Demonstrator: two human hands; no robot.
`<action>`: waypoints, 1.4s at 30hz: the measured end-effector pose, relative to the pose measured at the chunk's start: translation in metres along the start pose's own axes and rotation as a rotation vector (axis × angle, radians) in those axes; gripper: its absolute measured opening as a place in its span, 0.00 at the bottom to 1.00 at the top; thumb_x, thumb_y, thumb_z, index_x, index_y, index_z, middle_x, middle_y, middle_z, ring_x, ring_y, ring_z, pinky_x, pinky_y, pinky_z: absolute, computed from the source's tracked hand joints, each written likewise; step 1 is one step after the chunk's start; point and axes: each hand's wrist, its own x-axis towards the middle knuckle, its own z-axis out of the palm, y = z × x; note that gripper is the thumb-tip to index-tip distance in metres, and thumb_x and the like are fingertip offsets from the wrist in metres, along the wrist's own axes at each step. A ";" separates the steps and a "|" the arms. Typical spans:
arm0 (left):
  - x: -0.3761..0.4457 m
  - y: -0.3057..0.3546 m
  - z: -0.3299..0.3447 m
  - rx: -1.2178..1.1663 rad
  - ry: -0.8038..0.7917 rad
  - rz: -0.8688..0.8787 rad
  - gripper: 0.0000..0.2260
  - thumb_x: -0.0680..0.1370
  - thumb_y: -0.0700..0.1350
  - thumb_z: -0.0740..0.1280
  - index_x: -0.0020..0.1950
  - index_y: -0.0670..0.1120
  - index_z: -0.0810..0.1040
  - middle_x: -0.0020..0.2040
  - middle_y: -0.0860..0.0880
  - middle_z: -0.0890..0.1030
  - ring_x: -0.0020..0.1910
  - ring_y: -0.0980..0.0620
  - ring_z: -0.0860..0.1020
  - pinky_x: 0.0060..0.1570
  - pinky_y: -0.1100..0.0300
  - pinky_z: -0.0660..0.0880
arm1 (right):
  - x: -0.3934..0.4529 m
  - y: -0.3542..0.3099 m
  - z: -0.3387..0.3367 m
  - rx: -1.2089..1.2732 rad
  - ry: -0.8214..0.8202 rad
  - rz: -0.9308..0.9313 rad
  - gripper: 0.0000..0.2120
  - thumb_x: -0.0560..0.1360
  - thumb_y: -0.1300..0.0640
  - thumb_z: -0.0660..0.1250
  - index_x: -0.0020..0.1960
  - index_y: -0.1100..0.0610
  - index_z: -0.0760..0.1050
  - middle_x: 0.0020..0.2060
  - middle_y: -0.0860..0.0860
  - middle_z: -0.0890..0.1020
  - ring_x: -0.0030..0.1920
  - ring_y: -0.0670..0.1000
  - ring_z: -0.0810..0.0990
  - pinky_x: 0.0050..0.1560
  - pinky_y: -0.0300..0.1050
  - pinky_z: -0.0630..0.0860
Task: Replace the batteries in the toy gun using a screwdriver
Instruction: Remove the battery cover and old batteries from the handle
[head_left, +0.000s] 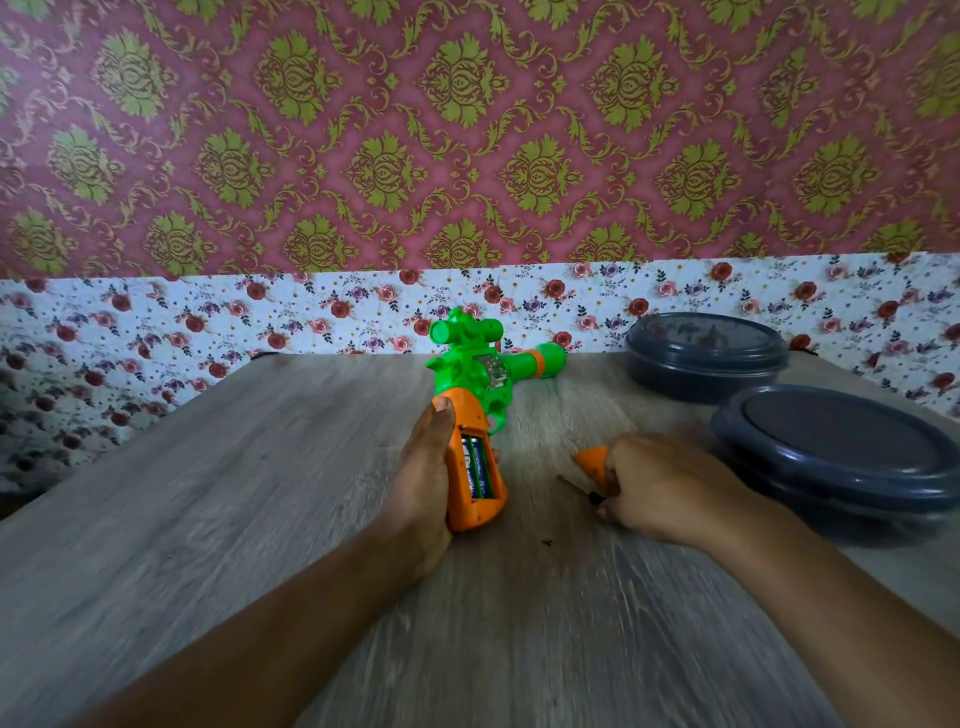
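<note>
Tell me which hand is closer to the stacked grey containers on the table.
Right. The right hand rests on the table just left of the grey containers, holding an orange cover. The left hand is farther left, gripping the toy gun.

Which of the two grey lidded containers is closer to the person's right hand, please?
The nearer, front container, beside the right hand; the other container sits farther back by the wall.

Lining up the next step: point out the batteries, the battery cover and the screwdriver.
batteries (475, 466): head view, blue casing in the open grip.
battery cover (592, 460): head view, orange tip.
screwdriver (574, 484): head view, shaft.
</note>
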 end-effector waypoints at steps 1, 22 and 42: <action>0.000 0.000 0.000 0.004 -0.002 0.009 0.25 0.79 0.57 0.57 0.74 0.49 0.63 0.60 0.42 0.79 0.47 0.49 0.80 0.42 0.54 0.77 | 0.000 -0.001 0.001 -0.008 0.005 -0.001 0.08 0.71 0.52 0.68 0.42 0.56 0.72 0.43 0.53 0.76 0.45 0.53 0.75 0.39 0.40 0.66; 0.004 -0.001 -0.001 -0.020 0.031 -0.034 0.26 0.79 0.60 0.55 0.73 0.50 0.65 0.57 0.41 0.79 0.46 0.49 0.81 0.38 0.57 0.78 | -0.004 -0.032 0.004 1.432 0.277 -0.096 0.06 0.72 0.68 0.66 0.41 0.59 0.79 0.27 0.46 0.78 0.30 0.46 0.72 0.33 0.39 0.71; 0.014 -0.009 -0.003 -0.066 0.002 -0.059 0.25 0.78 0.62 0.54 0.64 0.47 0.74 0.57 0.37 0.80 0.59 0.39 0.78 0.61 0.40 0.73 | 0.025 -0.063 0.029 0.986 0.728 -0.408 0.03 0.75 0.56 0.61 0.45 0.52 0.74 0.37 0.47 0.83 0.40 0.43 0.82 0.41 0.50 0.81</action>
